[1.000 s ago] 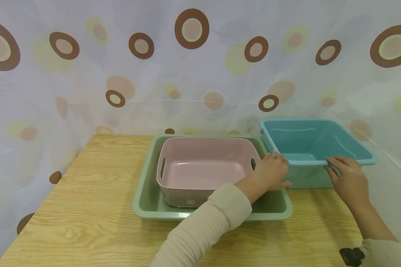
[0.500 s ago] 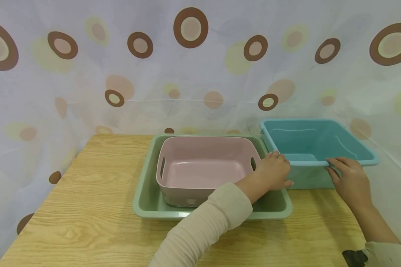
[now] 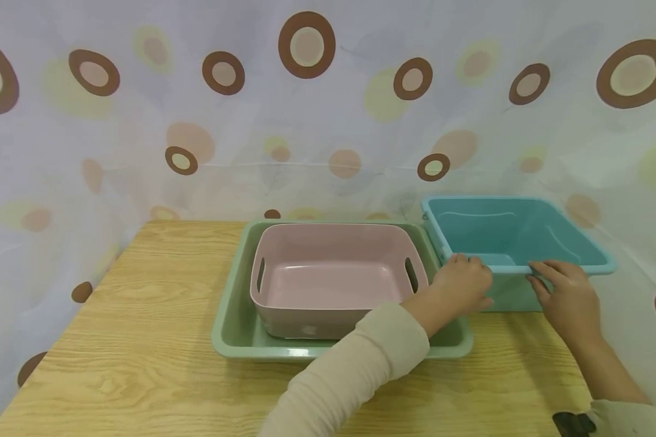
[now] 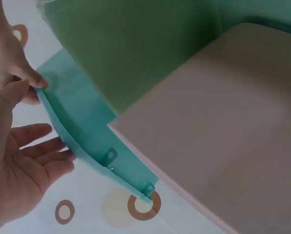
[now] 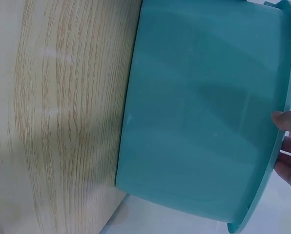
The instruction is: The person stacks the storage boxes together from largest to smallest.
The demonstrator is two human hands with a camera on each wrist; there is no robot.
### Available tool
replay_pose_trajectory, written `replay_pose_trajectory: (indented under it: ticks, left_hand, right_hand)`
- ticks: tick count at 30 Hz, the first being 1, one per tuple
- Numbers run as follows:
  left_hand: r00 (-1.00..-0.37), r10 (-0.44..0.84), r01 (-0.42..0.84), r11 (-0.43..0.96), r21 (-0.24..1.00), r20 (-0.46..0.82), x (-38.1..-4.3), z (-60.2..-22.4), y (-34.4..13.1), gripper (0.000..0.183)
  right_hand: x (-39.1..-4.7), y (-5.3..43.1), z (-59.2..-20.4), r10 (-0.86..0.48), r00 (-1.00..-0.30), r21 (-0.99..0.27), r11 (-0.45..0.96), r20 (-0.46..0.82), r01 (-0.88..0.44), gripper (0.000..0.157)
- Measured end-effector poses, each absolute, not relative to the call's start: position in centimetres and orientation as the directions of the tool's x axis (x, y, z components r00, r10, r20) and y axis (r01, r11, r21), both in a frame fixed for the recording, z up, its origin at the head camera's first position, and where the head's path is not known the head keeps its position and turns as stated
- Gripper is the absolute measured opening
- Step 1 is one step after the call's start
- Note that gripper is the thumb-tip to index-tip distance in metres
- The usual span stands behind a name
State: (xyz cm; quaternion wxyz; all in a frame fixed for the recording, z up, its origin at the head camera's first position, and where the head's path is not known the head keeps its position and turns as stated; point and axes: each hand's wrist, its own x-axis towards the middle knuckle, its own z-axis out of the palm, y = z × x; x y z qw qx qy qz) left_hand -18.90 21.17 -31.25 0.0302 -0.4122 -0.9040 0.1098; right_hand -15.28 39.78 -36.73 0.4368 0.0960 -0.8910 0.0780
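In the head view a blue plastic bin point(image 3: 511, 294) stands at the back right of the table. My right hand point(image 3: 571, 300) pinches its front rim, thumb below and fingers on top. In the right wrist view the thumb point(image 5: 278, 117) presses the bin's outer wall right under the lip. My left hand point(image 3: 461, 282) is at the same rim near the front left corner. Seen from the left wrist, its loosely extended fingers point(image 4: 50, 146) touch the rim, and the thumb stands away from it.
Left of the bin, a pink basket point(image 3: 311, 325) with cut-out handles sits inside a larger green basin point(image 3: 300, 352). My left forearm reaches over the basin's front right corner. A patterned curtain point(image 3: 344, 97) hangs behind the wooden table point(image 3: 115, 340).
My left hand has moved slightly right along the blue bin's front rim, away from the pink basket's handle. The right hand keeps its pinch, and the bin stays in place.
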Motion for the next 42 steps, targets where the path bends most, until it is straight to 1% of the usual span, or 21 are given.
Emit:
replay_pose_trajectory:
  ticks: [4,9,11,13,17,27,28,29,30,31,33,34,36,37,38,40,41,42]
  left_hand:
    - [-0.651,0.758,0.745,0.629,-0.222,-0.039,-19.2,-31.5,21.5,0.050]
    - [-0.649,0.761,0.747,0.638,-0.186,0.005,-19.8,-31.7,21.7,0.032]
    - [-0.639,0.768,0.751,0.632,-0.190,0.028,-19.9,-31.8,21.7,0.023]
    - [-0.629,0.776,0.756,0.623,-0.201,0.041,-20.0,-31.8,21.6,0.019]
    - [-0.621,0.781,0.756,0.618,-0.218,0.059,-20.0,-31.7,21.5,0.020]
    - [-0.627,0.773,0.744,0.631,-0.222,0.096,-19.3,-31.8,21.8,0.019]
    - [-0.628,0.773,0.743,0.630,-0.225,0.091,-19.2,-31.8,21.8,0.020]
    - [-0.628,0.773,0.743,0.629,-0.228,0.087,-19.1,-31.7,21.9,0.020]
    - [-0.628,0.774,0.743,0.628,-0.233,0.082,-19.1,-31.7,21.9,0.021]
    - [-0.630,0.773,0.743,0.628,-0.232,0.076,-19.0,-31.7,22.0,0.021]
    - [-0.631,0.772,0.741,0.627,-0.238,0.070,-19.0,-31.6,22.1,0.021]
    - [-0.632,0.773,0.741,0.626,-0.243,0.066,-18.9,-31.5,22.1,0.021]
    - [-0.629,0.775,0.742,0.621,-0.251,0.061,-18.9,-31.5,22.2,0.020]
    - [-0.626,0.777,0.743,0.619,-0.255,0.062,-18.9,-31.5,22.3,0.020]
    - [-0.626,0.777,0.743,0.618,-0.259,0.058,-18.8,-31.5,22.3,0.019]
    - [-0.624,0.780,0.743,0.613,-0.267,0.054,-18.8,-31.5,22.4,0.019]
    - [-0.624,0.780,0.744,0.612,-0.267,0.050,-18.8,-31.5,22.5,0.019]
    - [-0.624,0.780,0.745,0.611,-0.266,0.044,-18.7,-31.5,22.5,0.019]
  right_hand:
    - [-15.4,39.5,-36.9,-0.101,-0.599,-0.062,0.967,0.794,-0.246,0.036]
    - [-15.4,39.3,-36.9,-0.087,-0.598,-0.073,0.969,0.797,-0.238,0.036]
    - [-15.5,39.3,-36.9,-0.084,-0.597,-0.075,0.969,0.798,-0.237,0.037]
    - [-15.5,39.3,-36.8,-0.084,-0.595,-0.075,0.968,0.799,-0.238,0.037]
    - [-15.5,39.3,-36.8,-0.086,-0.594,-0.073,0.968,0.800,-0.238,0.036]
    - [-14.8,39.3,-36.7,-0.080,-0.597,-0.087,0.965,0.798,-0.246,0.034]
    - [-14.7,39.3,-36.7,-0.083,-0.596,-0.085,0.965,0.799,-0.249,0.024]
    - [-14.6,39.4,-36.7,-0.088,-0.593,-0.081,0.964,0.801,-0.252,0.019]
    - [-14.5,39.4,-36.7,-0.092,-0.590,-0.077,0.964,0.803,-0.254,0.024]
    - [-14.4,39.4,-36.7,-0.095,-0.586,-0.074,0.963,0.805,-0.258,0.033]
    - [-14.2,39.5,-36.7,-0.101,-0.581,-0.068,0.963,0.808,-0.261,0.046]
    - [-14.2,39.6,-36.7,-0.102,-0.579,-0.065,0.963,0.809,-0.260,0.046]
    - [-14.0,39.7,-36.7,-0.103,-0.578,-0.063,0.964,0.809,-0.260,0.034]
    - [-14.0,39.7,-36.7,-0.103,-0.578,-0.063,0.964,0.809,-0.260,0.031]
    - [-13.9,39.8,-36.7,-0.101,-0.578,-0.064,0.964,0.809,-0.258,0.032]
    - [-13.8,39.8,-36.8,-0.100,-0.576,-0.064,0.964,0.811,-0.257,0.046]
    - [-13.7,39.9,-36.8,-0.100,-0.574,-0.065,0.963,0.812,-0.261,0.058]
    - [-13.6,39.9,-36.8,-0.098,-0.572,-0.068,0.963,0.814,-0.260,0.066]
